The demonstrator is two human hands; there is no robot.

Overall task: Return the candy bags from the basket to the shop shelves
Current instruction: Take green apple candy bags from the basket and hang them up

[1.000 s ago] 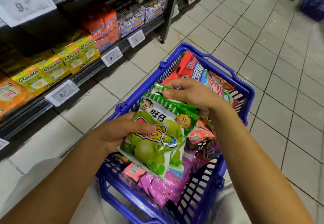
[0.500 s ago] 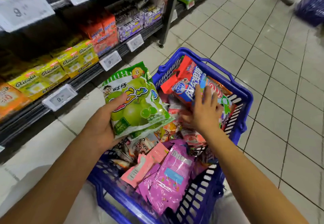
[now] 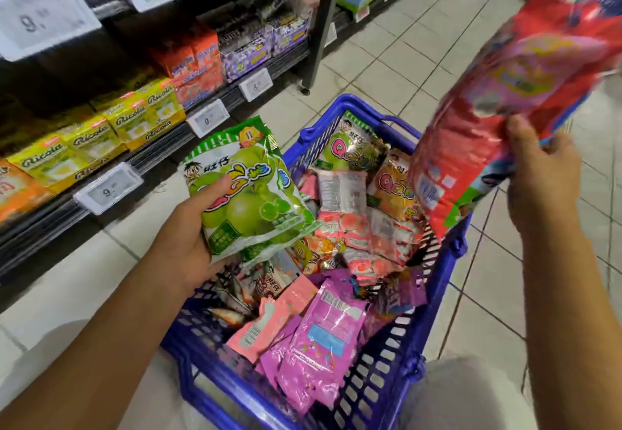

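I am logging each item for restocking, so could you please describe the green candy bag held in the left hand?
The green candy bag is a glossy, crinkled plastic pouch printed with green apples, a cartoon face and colourful lettering. It is sealed, tilted, front up, above the blue basket's left rim. The left hand holds its lower left edge, thumb across the front.

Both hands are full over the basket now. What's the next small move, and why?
Probably carry the green bag in the left hand left to the shelves. It is already clear of the basket and on the shelf side. The right hand holds the red bag high on the aisle side, farther off, so it can wait. No matching green stock shows here, so the spot is uncertain.
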